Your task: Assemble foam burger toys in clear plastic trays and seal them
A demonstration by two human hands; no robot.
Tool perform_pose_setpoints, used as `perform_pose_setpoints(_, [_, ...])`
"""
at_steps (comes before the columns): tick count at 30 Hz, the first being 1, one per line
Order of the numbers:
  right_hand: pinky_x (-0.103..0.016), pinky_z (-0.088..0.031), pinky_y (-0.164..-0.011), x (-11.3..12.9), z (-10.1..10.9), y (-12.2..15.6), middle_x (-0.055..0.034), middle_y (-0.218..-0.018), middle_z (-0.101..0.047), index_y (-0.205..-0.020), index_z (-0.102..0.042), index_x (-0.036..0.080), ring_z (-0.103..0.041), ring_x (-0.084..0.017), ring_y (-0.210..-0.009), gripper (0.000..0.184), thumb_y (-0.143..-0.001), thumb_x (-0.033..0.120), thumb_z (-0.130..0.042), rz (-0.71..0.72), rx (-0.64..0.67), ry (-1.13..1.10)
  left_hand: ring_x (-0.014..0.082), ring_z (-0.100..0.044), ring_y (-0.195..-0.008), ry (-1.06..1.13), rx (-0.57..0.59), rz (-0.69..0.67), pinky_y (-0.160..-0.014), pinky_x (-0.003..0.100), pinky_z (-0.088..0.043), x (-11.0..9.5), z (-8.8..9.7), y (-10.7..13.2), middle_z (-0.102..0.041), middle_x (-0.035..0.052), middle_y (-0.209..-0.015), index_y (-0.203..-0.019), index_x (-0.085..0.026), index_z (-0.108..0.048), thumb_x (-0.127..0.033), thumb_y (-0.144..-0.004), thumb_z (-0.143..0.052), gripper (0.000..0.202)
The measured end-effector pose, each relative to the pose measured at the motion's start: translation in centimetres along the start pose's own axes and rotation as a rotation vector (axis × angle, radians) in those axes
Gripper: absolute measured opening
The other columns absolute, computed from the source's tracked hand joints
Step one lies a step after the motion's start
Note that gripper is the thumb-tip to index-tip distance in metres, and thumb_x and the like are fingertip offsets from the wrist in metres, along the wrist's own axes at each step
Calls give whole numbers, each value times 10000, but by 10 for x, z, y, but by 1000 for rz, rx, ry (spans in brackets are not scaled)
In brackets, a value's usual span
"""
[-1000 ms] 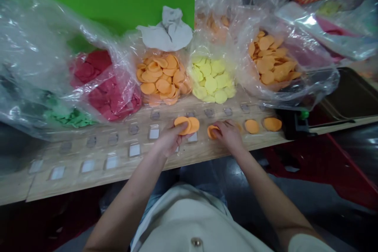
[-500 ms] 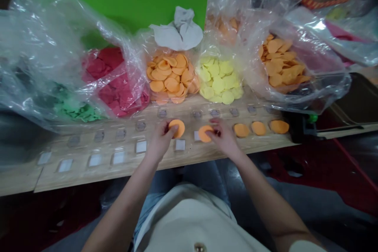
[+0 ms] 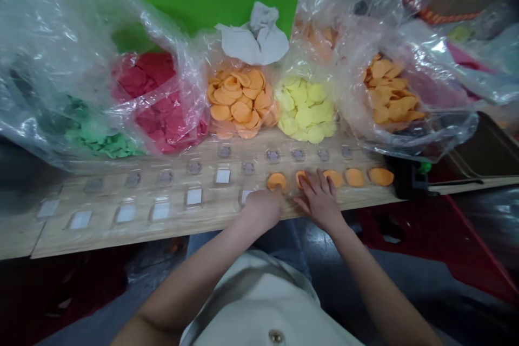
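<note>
Just right of the centre of the frame, the left hand (image 3: 264, 208) is turned down over the wooden table (image 3: 219, 215), its extended finger touching the near edge of an orange disc (image 3: 276, 179). Its other fingers are hidden behind the back of the hand, so I cannot tell whether they are open or closed. The right hand (image 3: 319, 197), a little further right, lies flat and open, fingers spread, partly covering a second orange disc (image 3: 300, 178) (it seems to be touching it, though blur makes that uncertain). Three more orange discs (image 3: 354, 177) continue the row towards the right of the frame. White squares (image 3: 160, 210) run off to the lower left. Along the top of the table, from upper left to upper right, plastic bags (image 3: 433, 119) hold green, red, orange and yellow pieces.
</note>
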State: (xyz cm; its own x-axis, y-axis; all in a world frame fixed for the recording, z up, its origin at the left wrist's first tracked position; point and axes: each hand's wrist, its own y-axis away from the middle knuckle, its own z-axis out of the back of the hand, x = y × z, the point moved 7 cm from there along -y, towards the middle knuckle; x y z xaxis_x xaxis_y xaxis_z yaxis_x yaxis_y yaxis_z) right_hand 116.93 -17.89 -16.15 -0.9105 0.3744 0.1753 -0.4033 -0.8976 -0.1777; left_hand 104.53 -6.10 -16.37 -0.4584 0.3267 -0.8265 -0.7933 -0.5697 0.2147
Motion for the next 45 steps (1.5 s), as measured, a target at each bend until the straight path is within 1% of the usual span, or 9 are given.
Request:
perform_pose_setpoints(4, [-489, -331, -954, 11, 12, 1, -120, -1244, -488, -1149, -538, 218, -414, -280, -1170, 380, -823, 405, -483, -209, -108, -380, 249, -578, -914, 132, 18, -85, -878, 353, -374, -18, 21, 7, -644, 93, -891, -961, -214, -625, -200, -763, -512, 228])
perform_pose_setpoints(9, [-297, -482, -614, 71, -26, -2, -43, -807, -635, -925, -609, 188, -576, -163, -686, 323, -787, 464, -512, -420, 354, -1214, 167, -573, -878, 363, 4, -4, -776, 266, -429, 9, 46, 53, -591, 63, -1093, -1244, -243, -429, -282, -838, -461, 409])
perform_pose_setpoints(15, [-286, -466, -643, 89, -40, -26, -12, -784, -614, -1097, -528, 222, -568, -153, -694, 356, -773, 365, -560, -300, 254, -943, 177, -551, -882, 225, -421, 126, -785, 288, -428, 84, 90, 89, -582, 77, -1045, -1095, -210, -540, -275, -819, -495, 287])
perform_pose_setpoints(21, [-356, -421, -760, 126, -51, -37, -80, -818, -632, -1019, -592, 194, -521, -226, -877, 219, -845, 253, -472, 153, 227, -302, 225, -403, -1179, -101, -230, -200, -1007, 414, -297, 68, 77, 84, -548, 71, -1180, -1131, -232, -550, -186, -834, -440, 320])
perform_pose_setpoints(27, [-337, -431, -732, 138, -43, -42, -74, -880, -591, -883, -620, 215, -524, -209, -843, 160, -800, 147, -501, 224, 184, -93, 184, -224, -1309, -563, -74, -439, -1097, 429, -78, 58, 39, 81, -451, 48, -1316, -1309, -212, -367, -204, -864, -396, 447])
perform_pose_setpoints(30, [-315, -454, -690, 120, -24, -83, -71, -876, -575, -885, -611, 218, -542, -187, -787, 152, -833, 241, -470, 186, 106, -204, 210, -210, -1314, -659, -155, -431, -1080, 476, 32, 64, 36, 73, -452, 60, -1305, -1317, -218, -346, -282, -865, -408, 460])
perform_pose_setpoints(34, [-387, -425, -840, 112, 12, -189, -117, -974, -581, -1012, -580, 176, -528, -234, -944, 288, -830, 369, -466, 157, -188, -169, 256, -319, -1247, -671, -192, -506, -1050, 509, 94, 63, 37, 65, -504, 70, -1227, -1166, -232, -494, -512, -797, -464, 463])
perform_pose_setpoints(39, [-568, -204, -982, 139, -27, -302, -148, -1426, -229, -1310, -387, 239, -166, -370, -1302, 725, -677, 494, -633, 292, -53, 91, 251, -374, -1205, -584, -330, -551, -1062, 509, 37, 66, 58, 59, -510, 54, -1224, -1079, -262, -544, -511, -776, -504, 394])
perform_pose_setpoints(45, [-431, -334, -965, 108, -36, -331, -102, -1111, -568, -979, -630, 203, -489, -235, -1072, 379, -682, 439, -637, 239, -53, -509, 223, -393, -1197, -163, -253, -420, -1029, 438, -275, 71, 102, 54, -544, 51, -1170, -1102, -281, -553, -303, -829, -481, 284])
